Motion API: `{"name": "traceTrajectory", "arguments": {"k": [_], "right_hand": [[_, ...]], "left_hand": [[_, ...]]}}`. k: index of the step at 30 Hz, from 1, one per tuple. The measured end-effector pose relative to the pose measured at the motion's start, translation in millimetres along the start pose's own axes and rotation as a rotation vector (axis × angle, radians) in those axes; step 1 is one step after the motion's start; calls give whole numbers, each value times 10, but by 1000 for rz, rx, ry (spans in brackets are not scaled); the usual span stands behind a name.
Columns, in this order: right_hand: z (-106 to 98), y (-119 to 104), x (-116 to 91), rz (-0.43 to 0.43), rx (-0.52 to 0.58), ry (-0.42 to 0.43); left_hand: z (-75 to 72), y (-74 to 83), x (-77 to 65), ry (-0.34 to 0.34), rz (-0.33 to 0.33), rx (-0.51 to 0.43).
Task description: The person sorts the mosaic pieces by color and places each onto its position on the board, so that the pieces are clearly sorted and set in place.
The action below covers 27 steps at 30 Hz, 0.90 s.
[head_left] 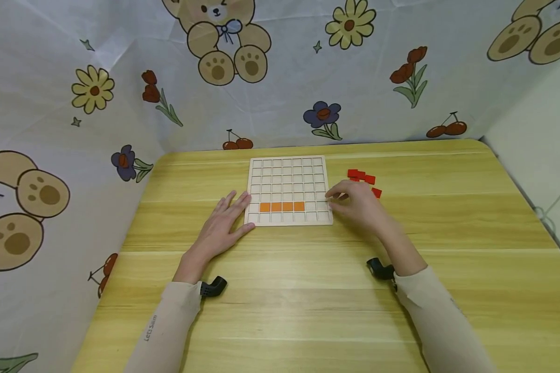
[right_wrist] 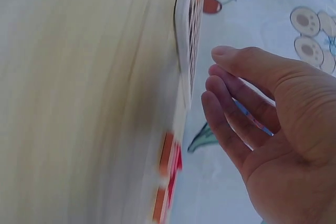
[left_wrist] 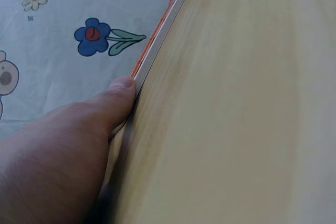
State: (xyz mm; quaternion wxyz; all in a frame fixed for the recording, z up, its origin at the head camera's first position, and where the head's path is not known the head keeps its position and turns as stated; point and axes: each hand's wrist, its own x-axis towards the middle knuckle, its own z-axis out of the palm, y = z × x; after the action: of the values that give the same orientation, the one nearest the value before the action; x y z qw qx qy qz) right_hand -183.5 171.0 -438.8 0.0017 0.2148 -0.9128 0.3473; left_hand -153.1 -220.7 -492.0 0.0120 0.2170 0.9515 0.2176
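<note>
A pale square grid board [head_left: 288, 175] lies on the table, with a short row of orange square tiles [head_left: 282, 206] in its second row from the near edge. My left hand [head_left: 221, 228] rests at the board's left side, fingers spread along the edge and the thumb [left_wrist: 122, 90] at the near corner. Over the board's right edge hovers my right hand [head_left: 361, 204], fingers loosely bent, thumb and forefinger apart. Nothing shows between the fingers in the right wrist view, where the hand [right_wrist: 283, 124] hangs beside the board's edge [right_wrist: 182, 30].
Several red tiles [head_left: 369, 179] lie loose right of the board, partly hidden behind the right hand. The wooden table [head_left: 284, 300] ends at a patterned cloth [head_left: 280, 103] at the back and left. A white surface [head_left: 541, 145] borders it on the right.
</note>
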Motion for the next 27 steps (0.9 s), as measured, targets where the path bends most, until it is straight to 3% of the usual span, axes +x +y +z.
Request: {"name": "traceTrajectory", "arguments": {"k": [11,19,27], "right_hand": [[-276,381,-254,21,-109,69],[-335,388,-303,112,-130,-12],[-338,410,-318,111,-127,-33]], "left_hand": [[-5,-2,-18,3,2,-4],[-6,7,-17,3,0,-7],[-12,13,-16,4,-3,-10]]}}
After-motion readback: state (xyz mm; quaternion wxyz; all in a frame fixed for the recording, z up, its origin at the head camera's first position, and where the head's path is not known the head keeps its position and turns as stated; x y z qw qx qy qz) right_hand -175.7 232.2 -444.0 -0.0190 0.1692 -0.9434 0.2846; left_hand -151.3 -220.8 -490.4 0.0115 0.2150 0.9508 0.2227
